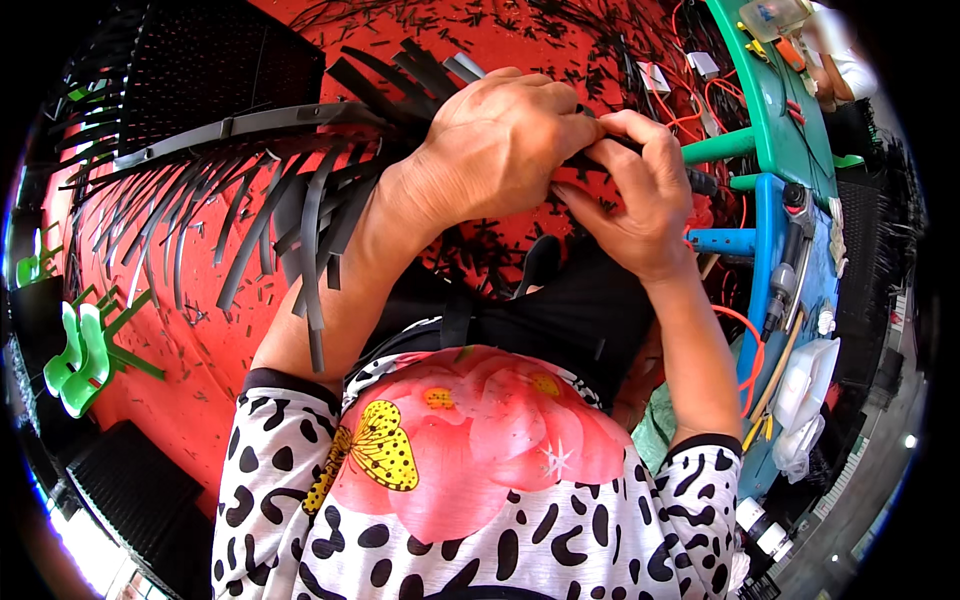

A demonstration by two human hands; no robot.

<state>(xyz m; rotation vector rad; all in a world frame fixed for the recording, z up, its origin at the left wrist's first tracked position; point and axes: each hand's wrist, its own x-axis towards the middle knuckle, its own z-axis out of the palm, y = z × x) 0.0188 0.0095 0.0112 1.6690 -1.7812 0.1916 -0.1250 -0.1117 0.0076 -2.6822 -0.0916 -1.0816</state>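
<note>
A long, curved dark-grey bar (250,123) wrapped in flat strips runs from the left toward my hands. Many loose black strips (318,225) fan out from it and hang over my left forearm. My left hand (505,145) is closed over the bar's right end, where the strips bunch up, with its knuckles upward. Close against it, my right hand (640,190) is closed too, thumb and fingers bent around a dark piece of the same work. The fingers cover most of what they hold, so its exact shape there is hidden.
Black strip offcuts litter the red floor (190,400). A dark woven panel (215,60) stands at the far left, green plastic chairs (90,360) at the left. On the right are a blue stool (765,250) bearing a power tool (790,260), a green stool (745,80), red cables and another person's hand (835,80).
</note>
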